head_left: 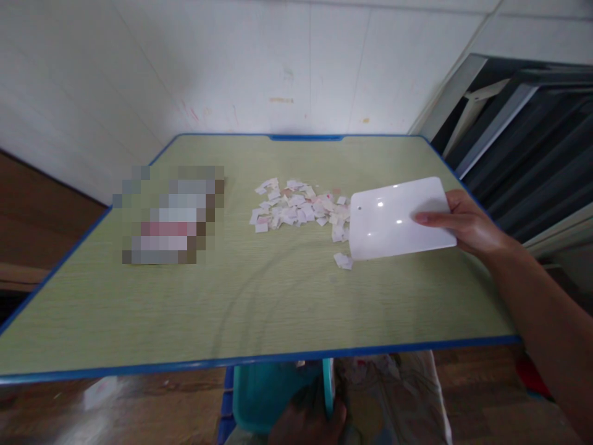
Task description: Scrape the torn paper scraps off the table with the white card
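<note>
My right hand (467, 224) grips the right edge of a white flat plastic board (398, 217), thumb on top, with the board's left edge resting against a heap of several small white and pinkish paper scraps (296, 209) on the green table (259, 303). One scrap (343, 260) lies apart at the board's lower left corner. Below the table's front edge, my left hand (308, 423) holds the rim of a teal plastic bin (273, 395), fingers curled over its edge.
A blurred-out object (169, 215) lies on the table's left half. The table has a blue rim (278, 358) and stands against a white wall. Dark framed panels (523, 148) lean at the right. Wooden floor shows below.
</note>
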A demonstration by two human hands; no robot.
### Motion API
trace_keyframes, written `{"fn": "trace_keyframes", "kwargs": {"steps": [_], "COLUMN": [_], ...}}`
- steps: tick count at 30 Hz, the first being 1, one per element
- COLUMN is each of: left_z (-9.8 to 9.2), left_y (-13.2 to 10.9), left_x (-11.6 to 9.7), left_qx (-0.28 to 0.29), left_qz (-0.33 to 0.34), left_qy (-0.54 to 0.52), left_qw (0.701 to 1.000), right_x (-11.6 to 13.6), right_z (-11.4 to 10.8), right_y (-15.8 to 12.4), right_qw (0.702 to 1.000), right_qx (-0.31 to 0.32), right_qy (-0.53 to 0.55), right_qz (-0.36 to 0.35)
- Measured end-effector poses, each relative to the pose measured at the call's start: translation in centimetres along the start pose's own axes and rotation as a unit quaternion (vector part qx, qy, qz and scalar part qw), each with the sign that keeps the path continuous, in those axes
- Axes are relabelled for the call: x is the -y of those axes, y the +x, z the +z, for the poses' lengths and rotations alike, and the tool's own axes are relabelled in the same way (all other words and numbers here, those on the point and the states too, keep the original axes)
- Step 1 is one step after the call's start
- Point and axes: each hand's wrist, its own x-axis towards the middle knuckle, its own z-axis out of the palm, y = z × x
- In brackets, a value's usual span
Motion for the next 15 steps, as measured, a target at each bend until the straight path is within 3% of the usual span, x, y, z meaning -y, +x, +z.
{"fn": "trace_keyframes", "kwargs": {"steps": [4, 15], "left_z": [-0.4, -0.5], "left_y": [0.4, 0.5], "left_x": [0.0, 0.0], "left_qx": [-0.001, 0.002], "left_qz": [-0.009, -0.008], "left_qy": [0.007, 0.011], "left_qw": [1.000, 1.000], "right_x": [0.0, 0.1], "right_z": [-0.5, -1.8], "right_y": [-0.1, -0.6], "right_qw": [0.999, 0.999], "right_qx": [-0.025, -0.018], "right_qy": [-0.014, -0.016], "right_qz": [-0.038, -0.047]}}
